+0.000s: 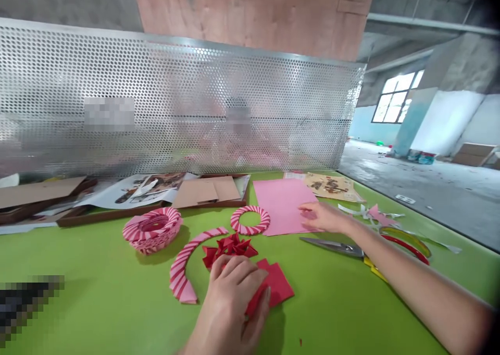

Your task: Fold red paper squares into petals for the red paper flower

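Your left grip (228,297) narrow, curved over a folded red paper square (277,284), your right grip (322,217) wide, fingertips on a pink paper sheet (281,204), steel scissors (332,246) just below it, green tabletop (78,261)

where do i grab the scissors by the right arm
Take the scissors by what look like their yellow handles, coming from the right. They lie flat with the steel blades pointing left, so that end is the one to avoid. The right forearm lies across the middle, so lift it clear first.
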Demonstrator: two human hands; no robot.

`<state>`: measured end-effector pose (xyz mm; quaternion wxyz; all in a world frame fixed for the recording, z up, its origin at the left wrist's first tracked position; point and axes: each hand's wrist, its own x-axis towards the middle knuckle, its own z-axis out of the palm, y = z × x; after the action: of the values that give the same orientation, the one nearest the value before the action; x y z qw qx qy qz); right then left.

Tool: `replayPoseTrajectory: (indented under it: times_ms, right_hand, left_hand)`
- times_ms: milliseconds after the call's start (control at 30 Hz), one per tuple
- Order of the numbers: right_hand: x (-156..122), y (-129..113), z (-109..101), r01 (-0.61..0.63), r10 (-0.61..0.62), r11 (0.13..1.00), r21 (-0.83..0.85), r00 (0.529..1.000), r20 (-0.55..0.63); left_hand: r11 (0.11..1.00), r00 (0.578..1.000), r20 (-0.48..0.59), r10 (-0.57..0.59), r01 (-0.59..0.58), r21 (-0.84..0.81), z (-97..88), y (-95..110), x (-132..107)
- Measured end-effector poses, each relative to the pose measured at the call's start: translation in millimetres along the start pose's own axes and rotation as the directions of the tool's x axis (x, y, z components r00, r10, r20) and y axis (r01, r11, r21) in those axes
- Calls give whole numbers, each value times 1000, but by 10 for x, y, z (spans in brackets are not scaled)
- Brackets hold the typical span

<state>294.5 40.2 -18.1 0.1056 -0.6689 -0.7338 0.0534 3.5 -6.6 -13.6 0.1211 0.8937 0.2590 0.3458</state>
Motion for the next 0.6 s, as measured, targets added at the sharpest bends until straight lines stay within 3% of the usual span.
replayPoseTrajectory:
  times_ms: [167,333,467,600]
  right_hand:
    - [-13,-215,25,91,-90,996,-19,996,14]
    - [-13,-257,57,88,-88,995,-46,996,14]
    - [-38,-270,55,97,-98,993,-69,995,-13]
    - [-49,-291,39,119,-123,989,-87,991,-43]
  left_hand:
    - [996,997,58,-55,51,80,-39,-21,36]
    - [952,964,184,-191,136,276,-59,-156,347]
    - [928,935,300,-188,69,366,69,-348,628]
    - [913,914,339,-224,75,401,140,-476,694]
